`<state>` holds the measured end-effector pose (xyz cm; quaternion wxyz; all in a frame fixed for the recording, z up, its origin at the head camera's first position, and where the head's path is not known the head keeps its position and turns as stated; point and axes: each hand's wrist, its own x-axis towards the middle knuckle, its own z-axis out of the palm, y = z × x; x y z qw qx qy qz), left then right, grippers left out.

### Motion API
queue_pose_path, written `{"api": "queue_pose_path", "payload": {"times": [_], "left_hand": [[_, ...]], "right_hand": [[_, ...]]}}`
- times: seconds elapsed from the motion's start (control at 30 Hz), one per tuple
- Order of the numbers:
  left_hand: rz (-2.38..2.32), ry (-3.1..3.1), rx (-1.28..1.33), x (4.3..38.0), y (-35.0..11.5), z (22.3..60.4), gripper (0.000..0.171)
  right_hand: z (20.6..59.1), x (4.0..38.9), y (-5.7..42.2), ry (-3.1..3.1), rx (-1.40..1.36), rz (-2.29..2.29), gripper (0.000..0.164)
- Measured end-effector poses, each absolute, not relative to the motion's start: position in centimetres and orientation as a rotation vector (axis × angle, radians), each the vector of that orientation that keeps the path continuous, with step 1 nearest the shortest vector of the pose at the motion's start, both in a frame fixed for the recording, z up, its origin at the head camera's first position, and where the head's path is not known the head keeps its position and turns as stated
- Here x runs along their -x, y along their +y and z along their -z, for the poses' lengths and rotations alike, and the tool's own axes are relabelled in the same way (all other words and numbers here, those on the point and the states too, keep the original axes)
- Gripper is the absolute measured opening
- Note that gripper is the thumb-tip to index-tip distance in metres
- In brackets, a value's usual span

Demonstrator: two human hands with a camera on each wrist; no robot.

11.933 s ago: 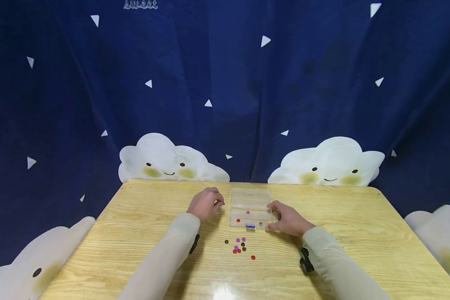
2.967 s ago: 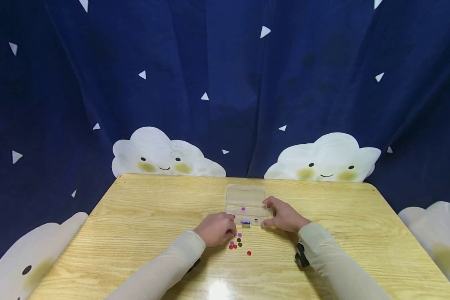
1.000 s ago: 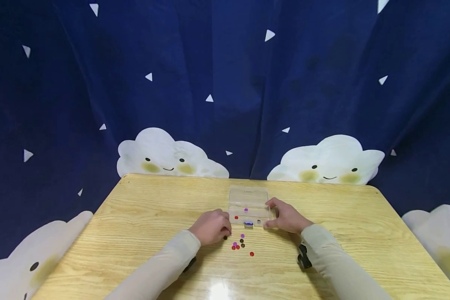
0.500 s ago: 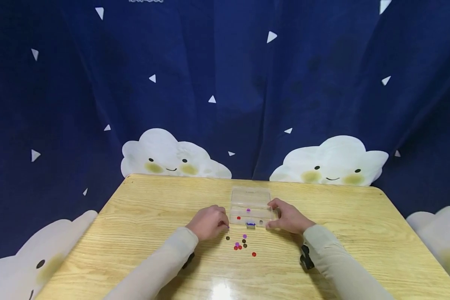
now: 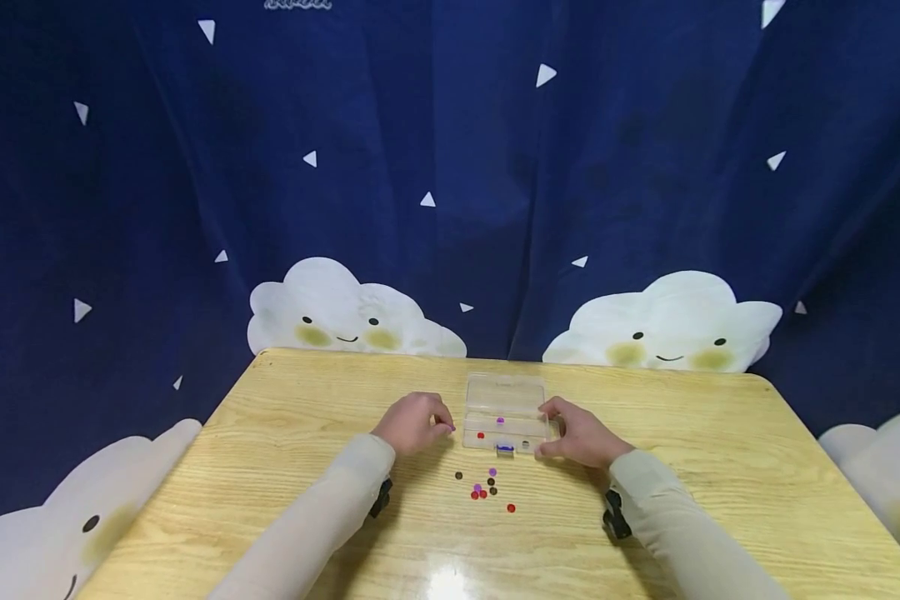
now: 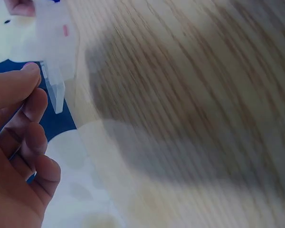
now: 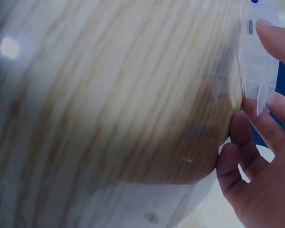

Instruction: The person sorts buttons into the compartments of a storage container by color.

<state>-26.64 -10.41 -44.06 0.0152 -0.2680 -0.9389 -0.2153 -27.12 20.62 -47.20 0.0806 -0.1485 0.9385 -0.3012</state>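
My left hand [image 5: 414, 423] pinches a small purple disc [image 5: 453, 428] between thumb and fingertips, just left of a clear plastic box [image 5: 504, 429]. In the left wrist view its thumb and index tips meet, and the disc is hidden. The box stands with its lid [image 5: 505, 392] raised at the back and a blue latch [image 5: 505, 449] in front. Inside lie a purple disc [image 5: 500, 421] at the back, a red disc [image 5: 481, 436] front left and a dark disc [image 5: 525, 444] front right. My right hand [image 5: 583, 434] grips the box's right end, thumb in front, fingers behind.
Several loose discs lie on the wooden table [image 5: 307, 450] in front of the box: a purple one [image 5: 492, 472], a black one [image 5: 459, 476] to the left, and a red one [image 5: 512, 507] nearest me. A dark blue curtain [image 5: 382, 167] hangs behind the table's far edge.
My left hand reached among the loose discs, took a purple one and has moved it back and up to the box's left side. My right hand keeps its hold on the box.
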Motion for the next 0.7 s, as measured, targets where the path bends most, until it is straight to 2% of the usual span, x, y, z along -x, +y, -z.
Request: {"api": "queue_pose_path", "payload": {"times": [0.7], "left_hand": [[0.574, -2.929, 0.738, 28.0, -10.4, 44.4, 0.007]], "right_hand": [[46.9, 27.1, 20.6, 2.788, 0.431, 0.906, 0.066]]}}
